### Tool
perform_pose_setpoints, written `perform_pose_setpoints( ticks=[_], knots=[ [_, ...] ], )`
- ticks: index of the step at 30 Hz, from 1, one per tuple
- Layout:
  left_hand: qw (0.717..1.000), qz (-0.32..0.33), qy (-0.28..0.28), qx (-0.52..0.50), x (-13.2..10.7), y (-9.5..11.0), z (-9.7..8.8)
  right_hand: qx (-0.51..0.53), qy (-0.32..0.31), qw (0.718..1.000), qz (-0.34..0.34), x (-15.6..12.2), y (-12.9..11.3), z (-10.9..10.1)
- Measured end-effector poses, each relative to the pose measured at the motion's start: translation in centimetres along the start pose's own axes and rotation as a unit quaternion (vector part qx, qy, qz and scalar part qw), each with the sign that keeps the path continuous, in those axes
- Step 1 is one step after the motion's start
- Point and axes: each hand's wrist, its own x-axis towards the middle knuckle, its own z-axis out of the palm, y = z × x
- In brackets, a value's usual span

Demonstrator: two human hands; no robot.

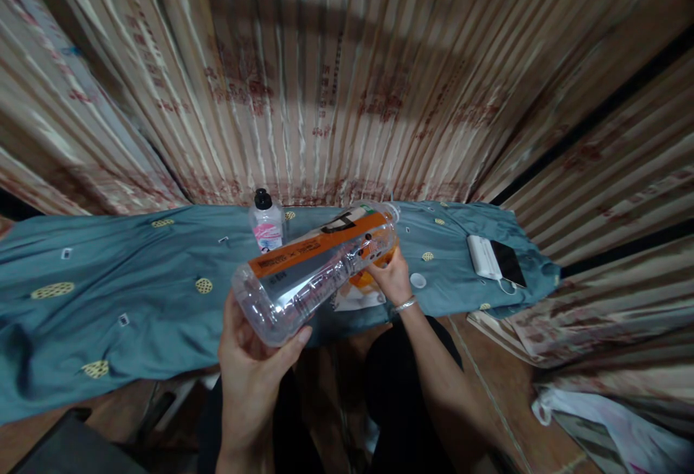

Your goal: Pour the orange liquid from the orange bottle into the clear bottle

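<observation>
Clear plastic bottle (314, 268) with an orange and gray label, held tilted above a teal cloth (163, 264): the left hand (249, 355) grips its base, the right hand (395, 277) clasps it near the neck, fingers partly hidden (a silver bracelet (404, 306) circles that wrist). Behind stands a smaller black-capped bottle (267, 225); a white disc (418, 280) lies rightward.

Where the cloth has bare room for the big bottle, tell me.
Widest: the cloth left of the small bottle, out to the picture's left edge. A smaller patch lies between the white disc and the white box. The middle is crowded: small bottle, orange packet, left hand, right hand and big bottle.
</observation>
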Motion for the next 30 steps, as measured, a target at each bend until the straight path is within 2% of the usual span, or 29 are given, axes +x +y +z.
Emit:
perform_pose_setpoints(
  ticks=[18,30],
  knots=[
    [1.000,0.013,-0.011,-0.020,0.07,-0.26,-0.01,-0.022,0.011,1.000,-0.019,0.07,0.44,0.09],
    [1.000,0.005,-0.003,-0.005,0.06,-0.23,-0.04,-0.032,-0.004,0.999,0.001,0.19,0.28,-0.07]
  ],
)
